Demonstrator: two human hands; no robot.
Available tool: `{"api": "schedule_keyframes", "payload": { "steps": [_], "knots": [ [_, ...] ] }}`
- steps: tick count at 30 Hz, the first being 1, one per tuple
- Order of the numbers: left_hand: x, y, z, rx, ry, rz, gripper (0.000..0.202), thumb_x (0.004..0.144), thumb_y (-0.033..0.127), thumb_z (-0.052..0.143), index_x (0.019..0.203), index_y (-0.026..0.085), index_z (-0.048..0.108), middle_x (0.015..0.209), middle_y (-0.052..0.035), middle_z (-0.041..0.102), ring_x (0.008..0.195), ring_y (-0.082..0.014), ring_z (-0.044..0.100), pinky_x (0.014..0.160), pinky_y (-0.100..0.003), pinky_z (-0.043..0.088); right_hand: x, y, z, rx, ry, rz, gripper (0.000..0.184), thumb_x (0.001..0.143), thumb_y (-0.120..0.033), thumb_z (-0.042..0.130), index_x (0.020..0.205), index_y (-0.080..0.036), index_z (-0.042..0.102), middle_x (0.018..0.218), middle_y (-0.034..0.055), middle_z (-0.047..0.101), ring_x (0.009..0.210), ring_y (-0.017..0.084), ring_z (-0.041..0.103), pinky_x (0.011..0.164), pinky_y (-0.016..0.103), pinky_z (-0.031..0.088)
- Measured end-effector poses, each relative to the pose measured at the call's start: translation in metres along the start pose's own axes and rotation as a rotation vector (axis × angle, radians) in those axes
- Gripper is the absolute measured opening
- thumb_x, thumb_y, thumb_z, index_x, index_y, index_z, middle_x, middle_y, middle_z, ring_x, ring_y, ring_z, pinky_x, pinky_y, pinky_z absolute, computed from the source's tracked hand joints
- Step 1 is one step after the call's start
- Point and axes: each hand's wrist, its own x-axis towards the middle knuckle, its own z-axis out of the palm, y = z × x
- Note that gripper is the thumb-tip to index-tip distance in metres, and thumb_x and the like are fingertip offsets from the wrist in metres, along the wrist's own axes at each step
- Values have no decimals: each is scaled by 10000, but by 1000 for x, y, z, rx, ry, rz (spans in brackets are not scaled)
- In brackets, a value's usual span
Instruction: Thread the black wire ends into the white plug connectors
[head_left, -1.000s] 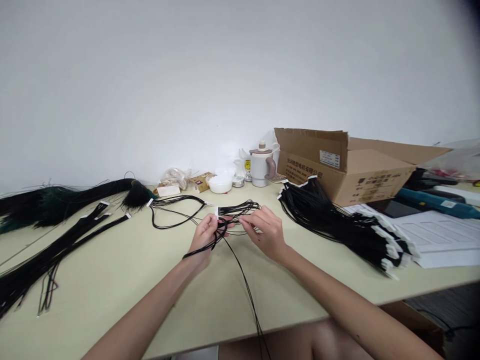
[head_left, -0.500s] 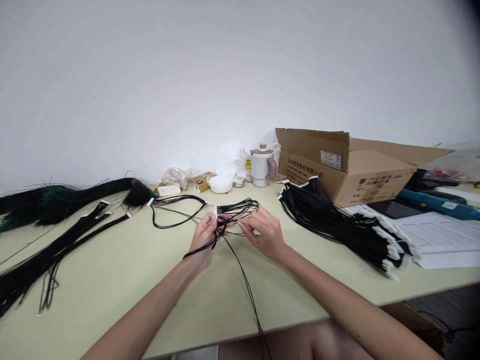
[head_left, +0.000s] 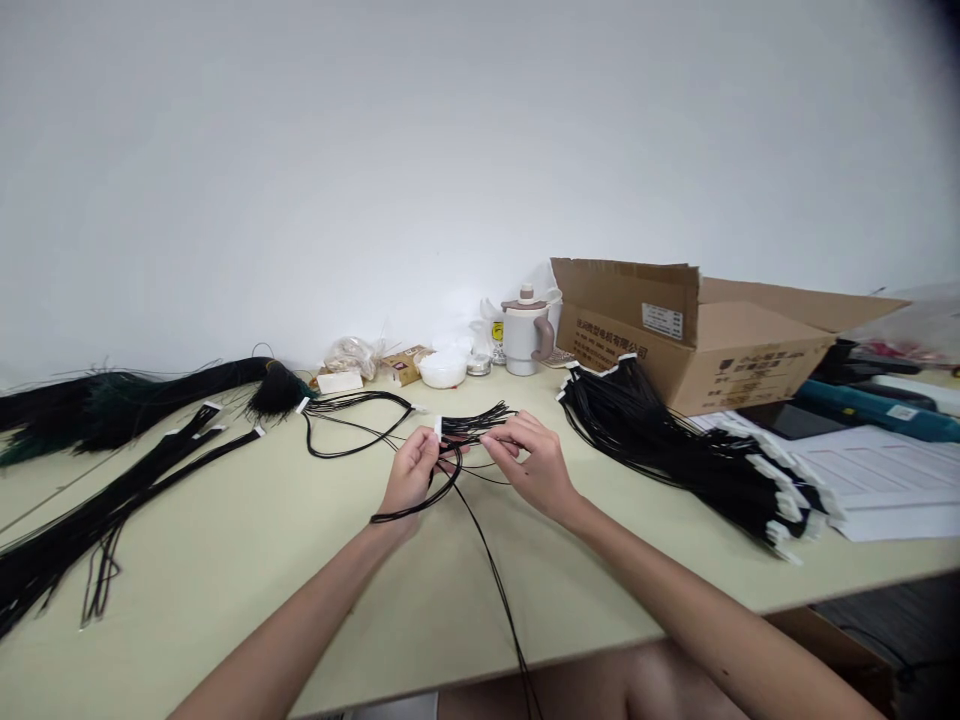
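Observation:
At the middle of the pale green table (head_left: 240, 560), my left hand (head_left: 411, 472) is closed around a bundle of thin black wires (head_left: 474, 421) with a small white connector (head_left: 438, 430) at its fingertips. My right hand (head_left: 531, 462) pinches the same wires just to the right of the connector. Loose black strands (head_left: 491, 570) trail from my hands over the table's front edge.
A big pile of black wires with white connectors (head_left: 697, 455) lies to the right, beside an open cardboard box (head_left: 697, 330). More black wire bundles (head_left: 112, 500) lie at the left. A mug (head_left: 523, 335), a white bowl (head_left: 442, 368) and small packets stand by the wall. Papers (head_left: 877, 480) lie far right.
Both hands have stayed almost in place. The wire loop under my left hand has swung out to the right, and the fingers have shifted slightly on the bundle.

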Motion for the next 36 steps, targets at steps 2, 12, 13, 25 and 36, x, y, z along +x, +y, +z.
{"api": "schedule_keyframes", "payload": {
  "steps": [2, 12, 13, 25, 36],
  "knots": [
    [0, 0, -1, 29, -2, 13, 317, 749, 446, 477, 767, 131, 452, 766, -50, 584, 790, -147, 590, 595, -205, 435, 1, -1, 0, 36, -2, 31, 122, 808, -198, 509, 718, -147, 572, 529, -22, 397, 554, 86, 363, 587, 236, 329],
    [-1, 1, 1, 1, -56, -11, 293, 737, 421, 506, 756, 134, 453, 762, -22, 552, 636, -69, 518, 573, -175, 417, -3, -1, 3, -31, 4, -33, 114, 804, -204, 521, 742, -155, 603, 529, -11, 418, 564, 96, 365, 563, 232, 315],
    [-3, 1, 2, -7, -74, -19, 291, 737, 419, 506, 749, 134, 454, 728, -10, 535, 609, -60, 497, 577, -177, 418, -4, -1, 3, -54, 6, -65, 111, 800, -198, 526, 733, -154, 603, 526, -10, 418, 559, 95, 358, 556, 231, 306],
    [-11, 3, 6, 1, -164, -39, 272, 763, 411, 472, 760, 139, 466, 717, 7, 492, 623, -58, 471, 619, -206, 434, -7, -3, 4, -97, 14, -184, 89, 794, -153, 525, 719, -147, 573, 520, -16, 420, 541, 87, 324, 531, 225, 283],
    [-9, 9, 5, -310, -91, -228, 265, 753, 379, 511, 867, 145, 457, 1093, -87, 555, 827, -147, 609, 681, -235, 466, -2, 21, -2, -435, 180, -243, 142, 786, -189, 543, 922, -156, 519, 714, 28, 530, 669, 123, 430, 600, 234, 350]
  ]
}}
